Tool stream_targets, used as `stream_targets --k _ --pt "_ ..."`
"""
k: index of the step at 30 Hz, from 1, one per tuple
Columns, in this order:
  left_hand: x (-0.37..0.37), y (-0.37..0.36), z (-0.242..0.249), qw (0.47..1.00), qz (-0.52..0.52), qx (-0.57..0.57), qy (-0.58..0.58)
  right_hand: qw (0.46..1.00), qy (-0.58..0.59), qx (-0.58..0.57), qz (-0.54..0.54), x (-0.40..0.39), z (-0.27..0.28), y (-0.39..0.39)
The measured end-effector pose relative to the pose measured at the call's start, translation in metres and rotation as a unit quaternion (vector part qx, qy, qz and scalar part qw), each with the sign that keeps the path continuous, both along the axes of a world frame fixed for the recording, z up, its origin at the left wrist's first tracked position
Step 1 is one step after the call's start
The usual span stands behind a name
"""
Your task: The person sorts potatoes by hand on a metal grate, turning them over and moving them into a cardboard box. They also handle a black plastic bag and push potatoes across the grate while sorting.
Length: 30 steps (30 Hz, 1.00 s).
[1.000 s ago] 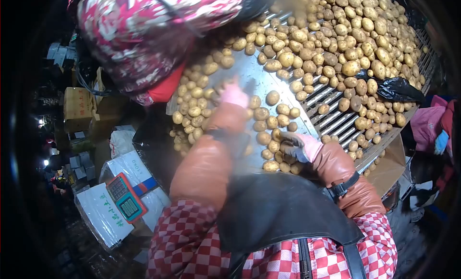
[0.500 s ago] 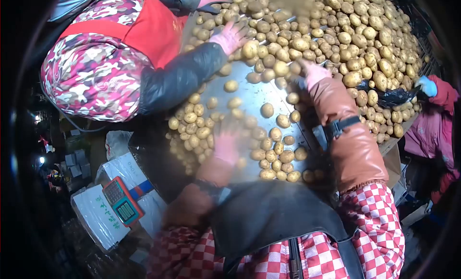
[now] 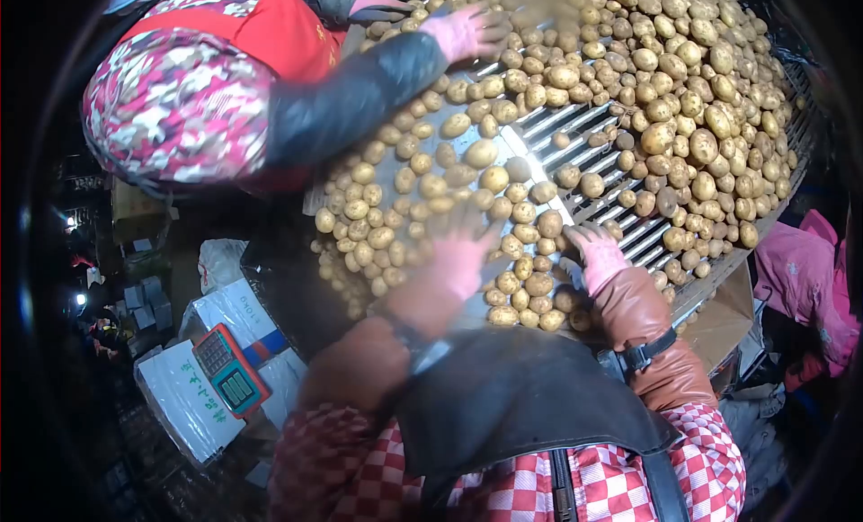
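Along the near edge of the worktop [image 3: 468,138], a loose batch of potatoes [image 3: 522,303] sits btwn the wearer's L hand [image 3: 460,255] and R hand [image 3: 597,254], w/ more spread toward the L edge and a big heap [image 3: 692,117] over the slats [image 3: 589,151] on the R side. L hand is motion-blurred, fingers spread over the potatoes on the sheet-metal part, open, nothing gripped that I can see. R hand is at the near end of the slats, fingers stretched and apart, also open; its palm is hidden, so can't tell if it touches a potato underneath. A co-worker's hand [image 3: 467,32] lies on the potatoes nr the far L corner, fingers spread too. Handling: each one prob light, stiff & firm, no give, so a modest squeeze should do. Skins look dry, some a bit dirty, so decent grip w/ gloves, tho roundish shapes will likely roll on smooth metal. Not fragile as such, but skin could scuff or bruise if dropped on the slat edges. Best hold: thumb vs fingers round the middle, long axis across the palm; small ones could go several at a time in a cupped hand, or be swept w/ a flat one.
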<state>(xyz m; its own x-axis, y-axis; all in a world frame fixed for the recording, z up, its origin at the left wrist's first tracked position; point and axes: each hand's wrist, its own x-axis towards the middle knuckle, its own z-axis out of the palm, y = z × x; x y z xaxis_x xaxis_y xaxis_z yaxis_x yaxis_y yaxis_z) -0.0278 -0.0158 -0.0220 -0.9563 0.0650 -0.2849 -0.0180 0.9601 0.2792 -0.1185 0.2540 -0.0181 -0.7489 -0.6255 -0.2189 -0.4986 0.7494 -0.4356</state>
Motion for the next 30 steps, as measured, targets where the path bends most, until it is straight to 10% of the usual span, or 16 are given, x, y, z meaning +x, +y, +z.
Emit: stream_targets --k 6,9,13,17,22,30 --pt "-0.040 -0.025 -0.012 0.998 -0.006 0.013 0.059 0.982 -0.181 -0.033 -0.040 -0.012 0.058 -0.012" --pt "-0.005 -0.054 -0.040 0.995 0.017 0.022 0.092 0.907 -0.280 -0.176 -0.260 -0.003 0.039 0.009" --pt "0.051 -0.061 0.026 0.996 -0.019 -0.030 0.083 0.879 -0.262 -0.216 -0.336 -0.007 0.013 0.034" --pt "0.002 -0.041 0.088 0.968 0.155 0.016 -0.194 0.978 -0.111 0.032 -0.175 -0.007 0.054 -0.016" --pt "-0.079 -0.029 0.009 0.978 0.010 -0.048 0.202 0.964 -0.259 -0.018 0.055 0.012 0.050 -0.038" --pt "-0.147 -0.040 0.016 0.991 0.093 0.008 -0.098 0.824 -0.455 -0.257 -0.221 0.032 0.036 -0.004"
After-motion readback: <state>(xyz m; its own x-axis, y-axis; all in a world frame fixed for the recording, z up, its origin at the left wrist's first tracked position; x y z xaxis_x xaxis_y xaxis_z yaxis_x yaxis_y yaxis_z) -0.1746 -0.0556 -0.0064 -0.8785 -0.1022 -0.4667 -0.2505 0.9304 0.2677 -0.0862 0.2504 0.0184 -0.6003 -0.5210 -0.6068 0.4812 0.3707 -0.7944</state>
